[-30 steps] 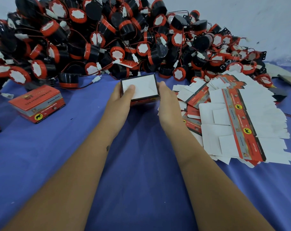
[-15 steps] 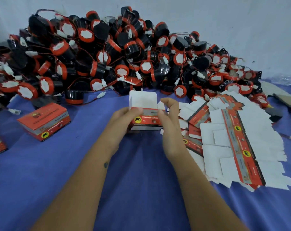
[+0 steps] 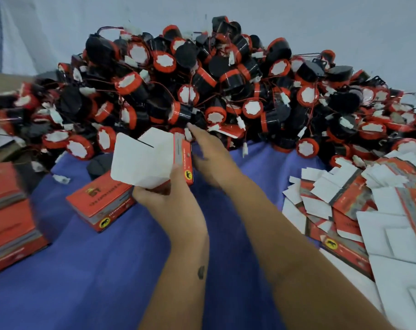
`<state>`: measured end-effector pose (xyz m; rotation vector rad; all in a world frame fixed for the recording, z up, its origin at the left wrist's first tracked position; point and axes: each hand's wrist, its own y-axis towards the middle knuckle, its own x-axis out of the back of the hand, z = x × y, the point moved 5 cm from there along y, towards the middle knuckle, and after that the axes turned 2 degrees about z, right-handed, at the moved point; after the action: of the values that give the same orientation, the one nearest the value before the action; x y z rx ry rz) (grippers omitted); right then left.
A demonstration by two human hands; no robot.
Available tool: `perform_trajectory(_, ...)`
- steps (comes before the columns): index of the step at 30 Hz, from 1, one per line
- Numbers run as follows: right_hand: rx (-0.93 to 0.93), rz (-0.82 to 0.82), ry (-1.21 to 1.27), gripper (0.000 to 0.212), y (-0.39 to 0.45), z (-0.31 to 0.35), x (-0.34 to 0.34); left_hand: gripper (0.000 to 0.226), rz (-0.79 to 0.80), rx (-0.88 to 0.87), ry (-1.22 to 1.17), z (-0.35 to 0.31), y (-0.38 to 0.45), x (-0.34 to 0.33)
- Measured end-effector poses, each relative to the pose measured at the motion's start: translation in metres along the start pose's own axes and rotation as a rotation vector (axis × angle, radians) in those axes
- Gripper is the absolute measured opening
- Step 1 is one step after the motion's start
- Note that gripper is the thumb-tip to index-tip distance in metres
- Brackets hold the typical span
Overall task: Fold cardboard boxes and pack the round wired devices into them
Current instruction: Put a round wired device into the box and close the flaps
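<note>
left hand fingers grip folded box beside device pile, opening upward for loading | right hand fingers extended toward pile, empty

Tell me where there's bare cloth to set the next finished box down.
Bare blue cloth lies in front of the closed box, between the stacked boxes at the left edge and the forearms. A smaller patch sits between the device pile and the flat blanks. The pile and the blanks are crowded.
</note>
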<state>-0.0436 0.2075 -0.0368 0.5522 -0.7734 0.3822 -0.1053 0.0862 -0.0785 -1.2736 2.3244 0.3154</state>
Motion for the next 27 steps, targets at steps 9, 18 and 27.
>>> perform_trajectory(9,-0.102,0.004,-0.423,0.027,-0.029,-0.017,0.0,0.051,-0.04,0.013,-0.029,-0.002,-0.002,-0.003)
perform_trajectory(18,-0.301,-0.464,0.116,0.015,-0.146,-0.038,0.076,0.039,0.174,-0.029,0.052,-0.007,-0.019,-0.016)
perform_trajectory(27,-0.256,-0.843,0.502,0.023,-0.184,-0.023,0.103,0.055,0.621,-0.15,0.505,-0.003,-0.03,-0.03)
